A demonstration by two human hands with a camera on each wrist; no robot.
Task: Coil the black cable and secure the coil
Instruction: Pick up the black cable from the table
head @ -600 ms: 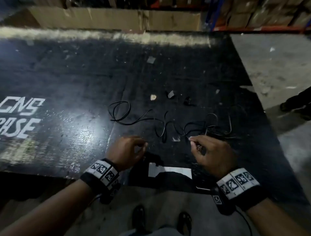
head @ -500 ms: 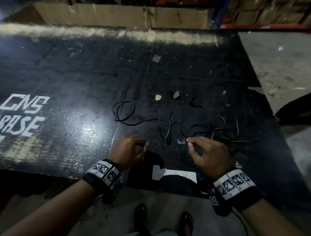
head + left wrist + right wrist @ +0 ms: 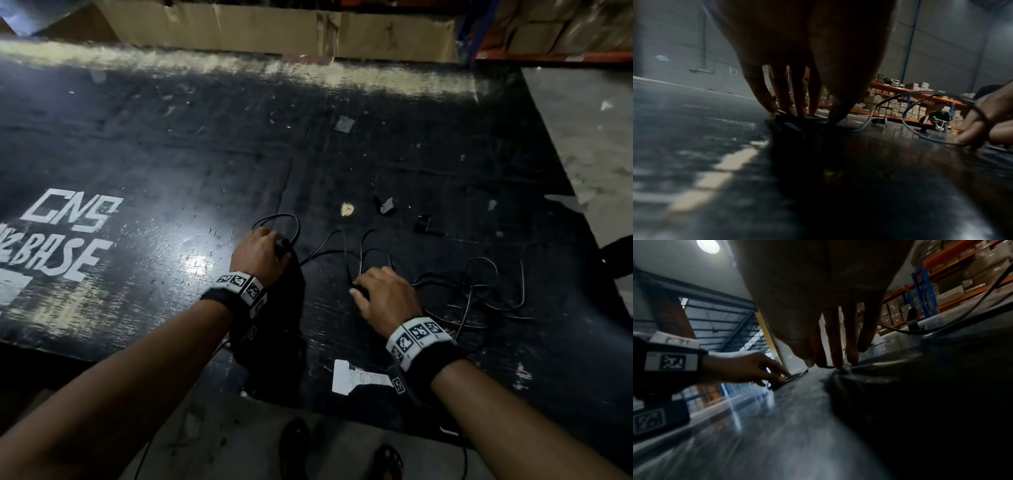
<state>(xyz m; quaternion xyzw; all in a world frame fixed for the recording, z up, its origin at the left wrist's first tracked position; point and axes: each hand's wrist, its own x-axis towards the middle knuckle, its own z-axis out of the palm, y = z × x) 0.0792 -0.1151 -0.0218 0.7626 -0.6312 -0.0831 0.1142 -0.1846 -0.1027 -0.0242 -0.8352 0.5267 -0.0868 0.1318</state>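
The black cable (image 3: 346, 251) is found lying uncoiled across the dark worktop (image 3: 171, 164). Its left end is pressed down by the extended fingertips of the left hand (image 3: 258, 251); a middle strand is pinched by the right hand (image 3: 385, 296).

Cable (image 3: 346, 250) lies loose across the counter (image 3: 171, 144), w/ a loop at its left end and a tangle at the right. Left hand (image 3: 257, 254) on the left loop, right hand (image 3: 385, 296) on the mid run, just left of the tangle. Paper slip (image 3: 356, 377) near the front edge, betw. the wrists. Boxes (image 3: 274, 27) behind the counter.
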